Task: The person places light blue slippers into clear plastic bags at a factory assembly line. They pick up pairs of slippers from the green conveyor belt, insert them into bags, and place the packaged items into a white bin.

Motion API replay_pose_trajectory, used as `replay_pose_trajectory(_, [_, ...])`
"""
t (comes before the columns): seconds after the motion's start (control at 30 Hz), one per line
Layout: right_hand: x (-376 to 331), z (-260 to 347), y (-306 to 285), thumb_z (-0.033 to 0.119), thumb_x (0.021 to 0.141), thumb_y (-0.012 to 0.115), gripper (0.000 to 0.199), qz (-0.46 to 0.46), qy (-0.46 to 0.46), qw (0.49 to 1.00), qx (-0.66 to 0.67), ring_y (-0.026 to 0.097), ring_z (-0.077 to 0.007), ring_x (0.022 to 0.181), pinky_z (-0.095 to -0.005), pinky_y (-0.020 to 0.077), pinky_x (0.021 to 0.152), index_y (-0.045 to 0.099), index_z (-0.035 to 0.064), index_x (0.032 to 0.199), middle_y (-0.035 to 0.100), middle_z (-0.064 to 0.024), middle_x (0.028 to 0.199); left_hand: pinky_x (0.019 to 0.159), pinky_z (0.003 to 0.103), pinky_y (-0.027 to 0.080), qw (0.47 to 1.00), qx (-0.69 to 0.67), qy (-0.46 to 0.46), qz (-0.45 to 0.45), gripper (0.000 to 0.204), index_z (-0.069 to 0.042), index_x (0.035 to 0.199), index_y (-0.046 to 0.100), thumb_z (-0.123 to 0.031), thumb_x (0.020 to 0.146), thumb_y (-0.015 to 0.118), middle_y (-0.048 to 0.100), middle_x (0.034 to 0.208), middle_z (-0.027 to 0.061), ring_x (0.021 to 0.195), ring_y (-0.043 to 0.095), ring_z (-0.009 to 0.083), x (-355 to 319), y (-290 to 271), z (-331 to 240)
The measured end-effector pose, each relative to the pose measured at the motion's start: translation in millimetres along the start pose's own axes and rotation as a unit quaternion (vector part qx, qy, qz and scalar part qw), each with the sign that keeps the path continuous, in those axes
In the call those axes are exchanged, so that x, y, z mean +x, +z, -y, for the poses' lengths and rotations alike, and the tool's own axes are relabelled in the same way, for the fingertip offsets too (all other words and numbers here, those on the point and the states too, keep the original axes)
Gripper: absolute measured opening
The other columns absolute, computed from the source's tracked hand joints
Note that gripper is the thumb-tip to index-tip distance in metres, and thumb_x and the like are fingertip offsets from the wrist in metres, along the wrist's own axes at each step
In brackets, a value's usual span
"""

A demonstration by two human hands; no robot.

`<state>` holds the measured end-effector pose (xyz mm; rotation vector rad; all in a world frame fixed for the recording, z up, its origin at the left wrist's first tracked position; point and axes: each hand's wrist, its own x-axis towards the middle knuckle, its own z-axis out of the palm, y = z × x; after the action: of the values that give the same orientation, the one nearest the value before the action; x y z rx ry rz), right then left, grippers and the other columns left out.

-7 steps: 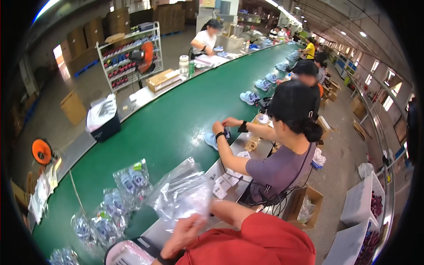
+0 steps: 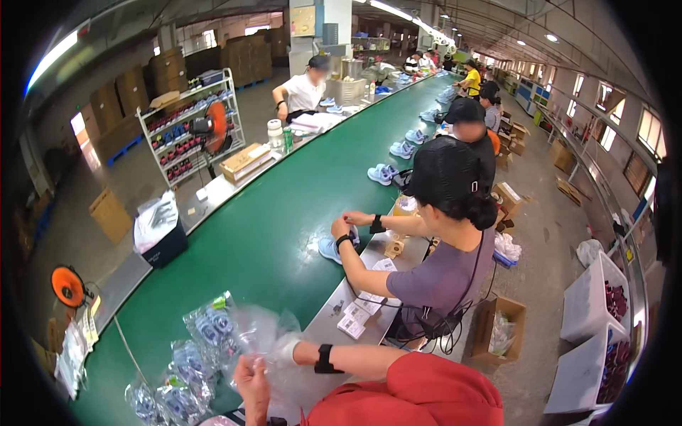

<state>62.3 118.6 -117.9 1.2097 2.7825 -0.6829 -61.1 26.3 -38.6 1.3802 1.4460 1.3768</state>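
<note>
My left hand (image 2: 253, 380) pinches the edge of a clear plastic bag (image 2: 273, 330) near the belt's front edge. My right hand (image 2: 288, 351), black band on its wrist, is at the same bag. Film covers its fingers and motion blurs them, so their grip is unclear; I cannot tell whether the hand is inside the bag or behind it. Just left of the bag, several clear bags of light-blue shoes (image 2: 190, 366) lie on the green belt (image 2: 263, 234). A co-worker in a purple shirt (image 2: 451, 270) handles a light-blue shoe (image 2: 329, 248) at the belt's edge.
White labels (image 2: 353, 326) lie on the metal ledge by the co-worker. More light-blue shoes (image 2: 382, 174) stand farther up the belt. Across it are a dark bin (image 2: 163, 245) of plastic sheets and an orange fan (image 2: 68, 286). An open carton (image 2: 485, 344) stands on the floor at right.
The bag, smooth and held out before, is now spread and blurred. My right hand has come up to it, and my left hand has shifted left. The whole view has tilted somewhat.
</note>
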Motion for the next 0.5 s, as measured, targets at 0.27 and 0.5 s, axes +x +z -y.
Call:
replay_pose_trajectory(0.27, [-43.4, 32.7, -28.8, 0.024, 0.078, 0.052, 0.024, 0.013, -0.014, 0.996, 0.082, 0.062, -0.0352, 0.08, -0.044, 0.0486, 0.07, 0.065, 0.006, 0.085, 0.064, -0.017, 0.084, 0.051, 0.02, 0.035, 0.981, -0.158, -0.069, -0.087, 0.007, -0.006, 0.087, 0.057, -0.012, 0.088, 0.055, 0.05, 0.07, -0.0058, 0.06, 0.043, 0.0026, 5.1, -29.2, 26.9])
replay_pose_trajectory(0.5, [-52.5, 24.9, -16.5, 0.024, 0.082, 0.05, 0.021, -0.081, -0.044, 0.99, 0.11, 0.059, -0.0355, 0.078, -0.0445, 0.046, 0.07, 0.06, 0.0069, 0.087, 0.061, -0.0167, 0.082, 0.055, 0.02, 0.041, 0.958, -0.255, -0.12, -0.044, 0.01, -0.004, 0.088, 0.059, -0.014, 0.089, 0.059, 0.056, 0.072, -0.0037, 0.062, 0.049, 0.0039, -7.1, -10.9, 21.3])
